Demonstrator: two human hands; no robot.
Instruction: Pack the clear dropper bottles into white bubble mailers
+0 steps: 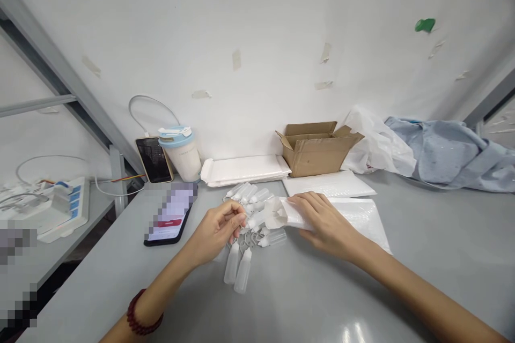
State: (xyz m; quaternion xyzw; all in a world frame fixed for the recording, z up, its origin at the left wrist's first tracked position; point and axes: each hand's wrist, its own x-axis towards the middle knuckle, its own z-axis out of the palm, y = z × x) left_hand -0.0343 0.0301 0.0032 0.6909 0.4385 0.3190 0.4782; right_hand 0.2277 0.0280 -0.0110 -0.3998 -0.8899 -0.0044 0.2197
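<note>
My left hand (223,225), closed in a pinch, grips the narrow tip end of a small translucent squeeze bottle (256,220). That bottle's body points right, at the mouth of a white padded envelope (346,217). My right hand (322,220) is closed around the envelope near its gaping end, which faces left. Several more translucent bottles (242,273) with white caps and thin loops lie in a pile below and behind my left hand. Fingers partly hide the tip being pinched.
Behind the pile lies a stack of white envelopes (245,169), with another flat envelope (330,185) beside it. An open cardboard box (317,155), a white plastic bag (374,142) and blue cloth (446,150) line the back. Leftward are a lidded cup (185,158) and two phones (155,161).
</note>
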